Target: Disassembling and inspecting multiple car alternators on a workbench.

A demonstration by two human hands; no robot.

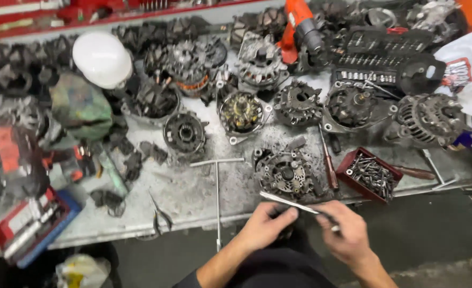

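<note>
Left hand and right hand meet just off the workbench's near edge. Both are curled around a thin metal rod, fingers closed on it; the left grips its dark middle part, the right its near end. The rod's far tip lies over the bench edge, just below a round alternator housing. A red tray of bolts sits right of the housing. A T-handle wrench lies left, overhanging the edge.

White hard hat, red screw tray, T-handle wrench, possibly pliers.
</note>
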